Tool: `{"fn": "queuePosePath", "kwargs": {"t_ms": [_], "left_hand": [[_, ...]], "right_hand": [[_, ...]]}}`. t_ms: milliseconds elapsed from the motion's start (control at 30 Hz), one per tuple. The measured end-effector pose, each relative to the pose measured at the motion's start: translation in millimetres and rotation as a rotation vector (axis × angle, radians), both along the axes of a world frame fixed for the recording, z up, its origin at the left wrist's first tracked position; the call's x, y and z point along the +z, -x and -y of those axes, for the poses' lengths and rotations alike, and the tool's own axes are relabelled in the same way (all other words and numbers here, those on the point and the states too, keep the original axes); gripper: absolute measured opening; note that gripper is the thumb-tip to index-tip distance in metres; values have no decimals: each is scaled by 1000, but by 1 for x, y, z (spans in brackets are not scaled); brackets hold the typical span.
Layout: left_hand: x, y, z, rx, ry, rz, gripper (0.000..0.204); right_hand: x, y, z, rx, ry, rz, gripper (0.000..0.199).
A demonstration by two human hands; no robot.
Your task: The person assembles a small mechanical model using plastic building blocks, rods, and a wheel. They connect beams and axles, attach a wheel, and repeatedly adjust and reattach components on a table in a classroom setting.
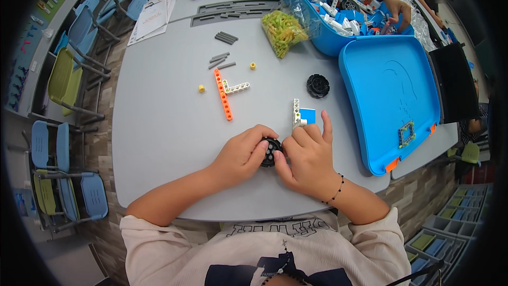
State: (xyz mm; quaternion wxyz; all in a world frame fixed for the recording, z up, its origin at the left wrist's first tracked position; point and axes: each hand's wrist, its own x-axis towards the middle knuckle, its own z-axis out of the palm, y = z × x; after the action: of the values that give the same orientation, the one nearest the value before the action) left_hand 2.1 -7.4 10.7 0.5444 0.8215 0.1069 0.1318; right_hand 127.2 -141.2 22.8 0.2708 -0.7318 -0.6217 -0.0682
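Near the table's front edge, a black toy wheel point(268, 157) is held between both my hands. My left hand point(244, 151) grips it from the left, thumb across its face. My right hand point(307, 156) presses it from the right with the thumb, its little finger raised. Just beyond my right hand lie a white perforated beam point(296, 108) and a blue piece point(308, 116). Farther left, an orange perforated beam point(223, 95) lies beside a white L-shaped beam point(236, 88). A second black wheel point(318, 86) sits to the right.
At the far right stands a blue bin point(328, 45) of building parts, with another person's hand point(397, 13) in it. Its blue lid point(391, 106) lies in front. A bag of yellow-green pieces point(284, 32), grey rods point(226, 37) and papers point(152, 18) lie farther back.
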Motion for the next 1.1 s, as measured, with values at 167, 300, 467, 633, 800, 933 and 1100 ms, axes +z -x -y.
{"fn": "queuePosePath", "kwargs": {"t_ms": [167,300,467,633,800,933,1100], "left_hand": [[-5,1,2,22,-289,32,18],[-11,-4,2,10,-273,134,18],[-12,-4,1,-9,-248,97,18],[-13,-4,1,-22,-245,64,18],[-12,-4,2,-21,-288,38,18],[-12,-2,1,-26,-316,21,17],[-13,-2,-1,-48,-328,21,19]], "right_hand": [[-4,2,-5,-31,-1,50,17],[-7,1,-7,-21,-2,52,16],[-9,0,-9,-21,19,55,16],[-11,0,-8,-20,9,48,15],[-12,1,-8,-22,4,53,15],[-14,1,-7,-21,11,55,16],[-13,2,-8,-20,7,79,18]]}}
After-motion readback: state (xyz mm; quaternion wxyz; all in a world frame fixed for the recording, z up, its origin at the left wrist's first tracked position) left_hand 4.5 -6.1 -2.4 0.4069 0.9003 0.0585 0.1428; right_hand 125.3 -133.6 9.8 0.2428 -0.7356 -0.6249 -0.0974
